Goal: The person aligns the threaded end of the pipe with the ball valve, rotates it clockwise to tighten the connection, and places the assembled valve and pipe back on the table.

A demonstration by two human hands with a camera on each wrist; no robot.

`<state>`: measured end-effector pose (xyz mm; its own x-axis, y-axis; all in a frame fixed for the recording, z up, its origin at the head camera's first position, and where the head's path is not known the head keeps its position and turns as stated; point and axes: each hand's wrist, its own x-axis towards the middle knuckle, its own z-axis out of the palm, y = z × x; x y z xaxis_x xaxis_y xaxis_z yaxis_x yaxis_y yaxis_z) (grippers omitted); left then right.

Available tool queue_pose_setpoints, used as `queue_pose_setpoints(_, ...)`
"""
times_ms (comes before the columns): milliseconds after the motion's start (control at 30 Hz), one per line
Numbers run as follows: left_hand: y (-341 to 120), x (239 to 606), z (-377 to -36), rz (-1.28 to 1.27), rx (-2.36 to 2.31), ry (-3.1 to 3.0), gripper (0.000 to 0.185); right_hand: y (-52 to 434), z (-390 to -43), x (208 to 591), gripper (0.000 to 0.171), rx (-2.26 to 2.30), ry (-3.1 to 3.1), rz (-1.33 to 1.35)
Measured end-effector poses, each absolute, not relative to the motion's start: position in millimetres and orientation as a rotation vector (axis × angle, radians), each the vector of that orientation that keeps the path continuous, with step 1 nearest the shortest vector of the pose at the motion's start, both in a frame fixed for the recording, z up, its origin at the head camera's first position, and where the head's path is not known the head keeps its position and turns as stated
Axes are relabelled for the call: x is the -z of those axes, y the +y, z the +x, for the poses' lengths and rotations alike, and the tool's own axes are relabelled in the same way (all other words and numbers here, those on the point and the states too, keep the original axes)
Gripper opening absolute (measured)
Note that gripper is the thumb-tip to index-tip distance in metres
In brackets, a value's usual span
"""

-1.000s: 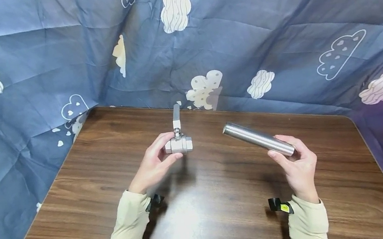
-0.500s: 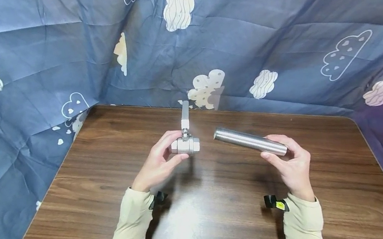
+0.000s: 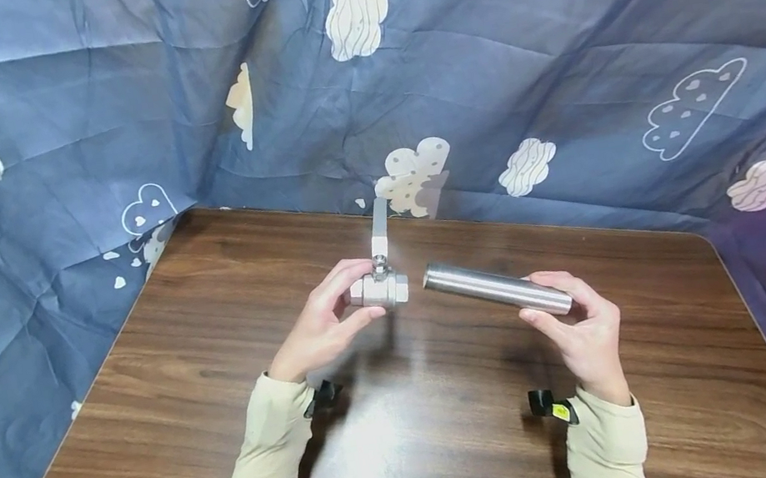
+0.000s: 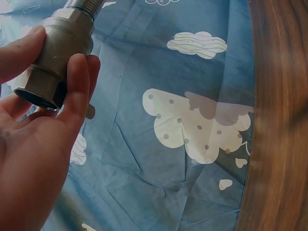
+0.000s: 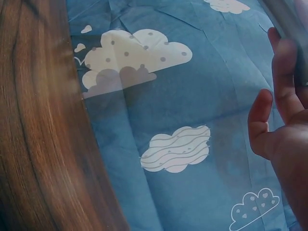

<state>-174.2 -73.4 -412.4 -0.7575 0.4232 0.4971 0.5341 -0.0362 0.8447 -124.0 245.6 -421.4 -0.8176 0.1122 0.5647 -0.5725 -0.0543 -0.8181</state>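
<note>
My left hand (image 3: 318, 332) pinches valve (image 3: 379, 291) | right hand (image 3: 587, 333) pinches tube (image 3: 486, 286) by right end | tube's free end just beside valve's right port, apart, long axis slanting near-right | both above table (image 3: 153, 413), toward far edge

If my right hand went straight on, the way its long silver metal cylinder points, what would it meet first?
Probably the silver metal valve your left hand holds: the cylinder lines up roughly with its facing end. Depth is unclear, so it might just miss.
</note>
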Motion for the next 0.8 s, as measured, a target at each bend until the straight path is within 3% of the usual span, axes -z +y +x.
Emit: queue_pose_setpoints(800,-72.1,413.5,-172.0,-1.071,1.915,-2.1,0.05,240.8,-123.7,424.1,0.047,-1.875,-1.882,0.544)
